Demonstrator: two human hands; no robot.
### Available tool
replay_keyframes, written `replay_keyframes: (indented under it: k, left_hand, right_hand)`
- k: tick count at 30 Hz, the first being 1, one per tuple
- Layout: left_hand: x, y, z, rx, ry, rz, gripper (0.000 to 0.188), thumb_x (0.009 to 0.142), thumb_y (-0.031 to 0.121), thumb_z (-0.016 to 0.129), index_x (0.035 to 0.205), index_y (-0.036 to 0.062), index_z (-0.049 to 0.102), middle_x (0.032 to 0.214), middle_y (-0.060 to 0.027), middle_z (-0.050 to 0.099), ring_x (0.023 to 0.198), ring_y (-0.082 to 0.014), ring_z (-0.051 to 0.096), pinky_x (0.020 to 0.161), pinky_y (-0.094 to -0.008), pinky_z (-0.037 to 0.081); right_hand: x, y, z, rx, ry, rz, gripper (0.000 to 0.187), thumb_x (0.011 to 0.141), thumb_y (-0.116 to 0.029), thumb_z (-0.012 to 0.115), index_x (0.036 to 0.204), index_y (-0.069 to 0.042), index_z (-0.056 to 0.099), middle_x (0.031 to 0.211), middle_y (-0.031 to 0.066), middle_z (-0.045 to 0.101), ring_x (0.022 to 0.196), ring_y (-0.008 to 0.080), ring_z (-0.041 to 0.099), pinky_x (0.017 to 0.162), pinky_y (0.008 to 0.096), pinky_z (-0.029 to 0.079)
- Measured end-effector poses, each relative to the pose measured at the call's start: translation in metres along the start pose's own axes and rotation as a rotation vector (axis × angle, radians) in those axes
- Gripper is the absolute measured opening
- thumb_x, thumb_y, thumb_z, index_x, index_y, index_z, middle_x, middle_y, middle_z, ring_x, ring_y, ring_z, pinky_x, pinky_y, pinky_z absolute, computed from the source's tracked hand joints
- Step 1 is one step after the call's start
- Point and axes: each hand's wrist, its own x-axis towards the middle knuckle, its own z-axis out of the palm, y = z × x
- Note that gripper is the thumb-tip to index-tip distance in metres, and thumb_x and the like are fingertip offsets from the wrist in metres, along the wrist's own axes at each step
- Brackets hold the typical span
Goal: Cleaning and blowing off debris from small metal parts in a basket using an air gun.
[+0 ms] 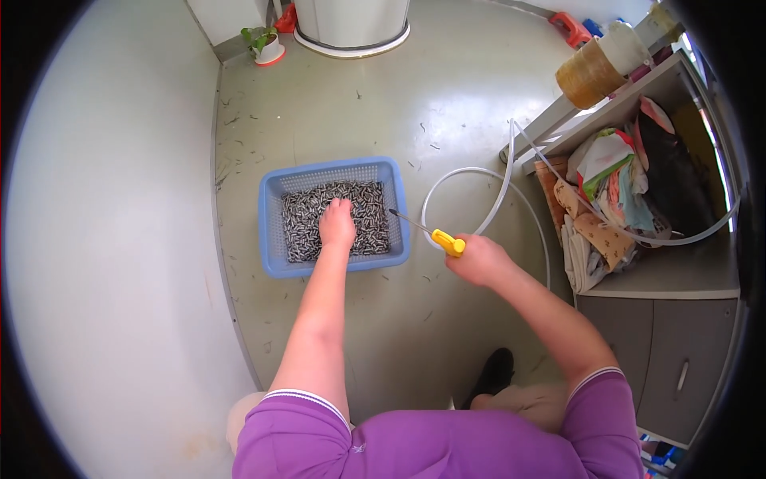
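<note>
A blue plastic basket [269, 259] on the floor in front of me holds a thick layer of small shiny metal pins [303, 227]. My left hand [338, 225] reaches down onto them, its fingers bent and close together. Its fingertips are partly hidden, so what they grip cannot be made out. To the right of the basket, my right hand [477, 259] is wrapped round a yellow air blow gun [447, 242]. The gun's thin metal nozzle points left, its dark tip near the basket's right rim. A clear hose [463, 171] loops on the floor around that area.
A grey wall [112, 239] stands close on the left. On the right, a cabinet [638, 327] holds folded cloths and rags [610, 176]. Farther off are a potted plant [266, 46] and a white round container [351, 24]. Loose pins lie scattered on the floor.
</note>
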Motion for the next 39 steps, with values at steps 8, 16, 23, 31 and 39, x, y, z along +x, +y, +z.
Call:
replay_keyframes:
  k: [8,16,23,31,39]
  left_hand:
    - [0.02,0.046,0.019,0.033,-0.206,0.173,0.061,0.069,0.009,0.062,0.127,0.0064,0.044,0.135,-0.0113,0.04,0.128,-0.0283,0.032,0.105,-0.0436,0.029]
    - [-0.015,0.025,0.02,0.048,-0.118,0.22,0.045,0.075,0.012,0.058,0.12,0.0176,0.055,0.133,-0.0098,0.043,0.124,-0.0291,0.036,0.102,-0.046,0.032]
    - [-0.028,0.024,0.0,-0.024,-0.199,0.18,0.038,0.075,0.011,0.057,0.112,0.0188,0.062,0.132,-0.0095,0.045,0.124,-0.0299,0.037,0.105,-0.0452,0.028]
    - [-0.03,0.016,-0.017,-0.084,-0.252,0.117,0.012,0.074,0.011,0.057,0.077,0.0137,0.068,0.094,-0.0051,0.064,0.102,-0.025,0.053,0.088,-0.0407,0.043]
    - [-0.043,0.001,-0.026,-0.027,-0.307,0.021,0.017,0.076,0.015,0.059,0.09,0.0159,0.068,0.109,-0.0049,0.059,0.108,-0.0245,0.051,0.093,-0.0399,0.042]
  right_hand:
    - [0.0,-0.002,-0.003,0.051,-0.005,0.02,0.028,0.08,-0.028,0.053,0.1,-0.01,0.058,0.093,0.0126,0.064,0.088,0.031,0.06,0.077,0.0399,0.049]
    - [0.005,-0.003,0.0,0.02,-0.02,0.033,0.029,0.08,-0.027,0.053,0.103,-0.011,0.059,0.094,0.0122,0.064,0.089,0.0303,0.06,0.078,0.0397,0.049]
    - [0.003,-0.008,0.002,-0.04,0.031,0.017,0.029,0.08,-0.026,0.053,0.104,-0.011,0.059,0.097,0.0117,0.064,0.091,0.0297,0.06,0.079,0.0394,0.049]
    - [-0.009,-0.009,0.007,-0.11,0.029,0.01,0.029,0.08,-0.026,0.053,0.104,-0.011,0.059,0.097,0.0115,0.064,0.092,0.0287,0.061,0.079,0.039,0.049]
    - [-0.016,-0.009,0.01,-0.173,0.02,-0.036,0.029,0.078,-0.022,0.053,0.103,-0.011,0.061,0.096,0.0114,0.064,0.09,0.0285,0.061,0.078,0.0385,0.049]
